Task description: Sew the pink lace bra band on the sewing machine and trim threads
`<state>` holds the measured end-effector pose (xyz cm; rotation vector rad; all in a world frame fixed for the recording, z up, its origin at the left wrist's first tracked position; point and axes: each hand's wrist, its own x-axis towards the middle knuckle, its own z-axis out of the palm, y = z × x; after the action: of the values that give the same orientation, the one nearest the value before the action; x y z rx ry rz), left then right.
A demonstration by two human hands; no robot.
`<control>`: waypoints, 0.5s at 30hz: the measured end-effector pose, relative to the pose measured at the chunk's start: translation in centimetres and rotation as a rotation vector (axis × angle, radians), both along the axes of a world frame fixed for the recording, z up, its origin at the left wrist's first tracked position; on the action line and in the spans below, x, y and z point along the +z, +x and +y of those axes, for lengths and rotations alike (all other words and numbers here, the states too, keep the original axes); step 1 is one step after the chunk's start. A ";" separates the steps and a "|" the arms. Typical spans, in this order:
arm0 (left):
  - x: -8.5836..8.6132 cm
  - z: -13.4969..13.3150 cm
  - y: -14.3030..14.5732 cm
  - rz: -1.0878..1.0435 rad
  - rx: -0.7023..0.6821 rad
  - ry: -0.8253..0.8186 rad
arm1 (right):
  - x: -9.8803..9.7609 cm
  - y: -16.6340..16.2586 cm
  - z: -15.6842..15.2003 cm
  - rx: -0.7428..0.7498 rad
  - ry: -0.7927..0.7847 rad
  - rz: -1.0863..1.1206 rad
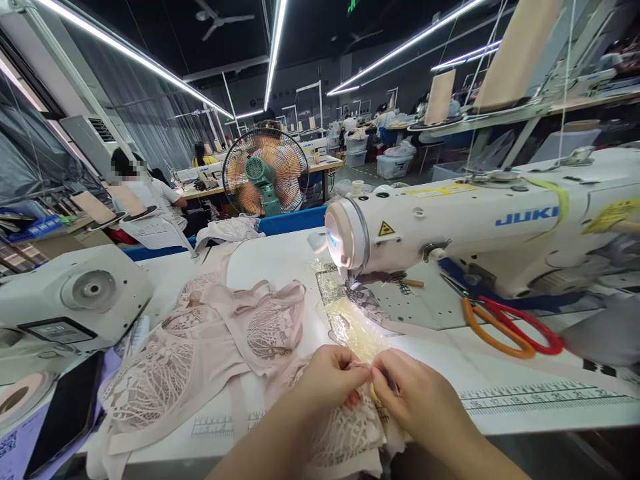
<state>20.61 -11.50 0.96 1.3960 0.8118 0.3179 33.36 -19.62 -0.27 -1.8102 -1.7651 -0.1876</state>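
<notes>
Both hands are in at the front of the table [280,260]. Left hand [330,377]: fingers closed, pinching the edge of a lace garment [347,433]. Right hand [415,393]: fingers closed on the same edge, tips almost meeting the left ones; exact contact is partly hidden. The garment sits below and between the hands, bunched at the front edge of the table, in front of the sewing machine [400,223].

Risks, my read:
- Slip or skew: soft, thin fabric in a tiny fingertip pinch. Uneven pull from either hand would stretch the lace or put the edge out of line.
- Drag-off: the lower part hangs at the table edge, so its weight could tug on the pinch.
- Mix-up: a second lace bra [270,327] lies just left, straps loose. A sleeve-side sweep could catch a strap.
- Snag: scissors [500,327] rest right of the hands, blades toward the machine. Lace could hook on them if swung that way.
- Glossy yellowish film [350,323] lies just beyond the fingers; it could slide under the fabric.
</notes>
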 end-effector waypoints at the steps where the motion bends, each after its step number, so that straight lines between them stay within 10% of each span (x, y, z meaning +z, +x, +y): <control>1: 0.0 0.0 0.0 0.002 0.000 0.003 | 0.0 -0.1 0.0 -0.004 0.022 -0.028; 15: 0.1 0.3 0.1 0.050 0.064 -0.064 | 1.2 1.3 -1.1 0.091 -0.023 0.313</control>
<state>20.76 -11.19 1.05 1.3243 0.9016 0.3049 34.65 -20.72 0.90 -1.6660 -1.6260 0.1458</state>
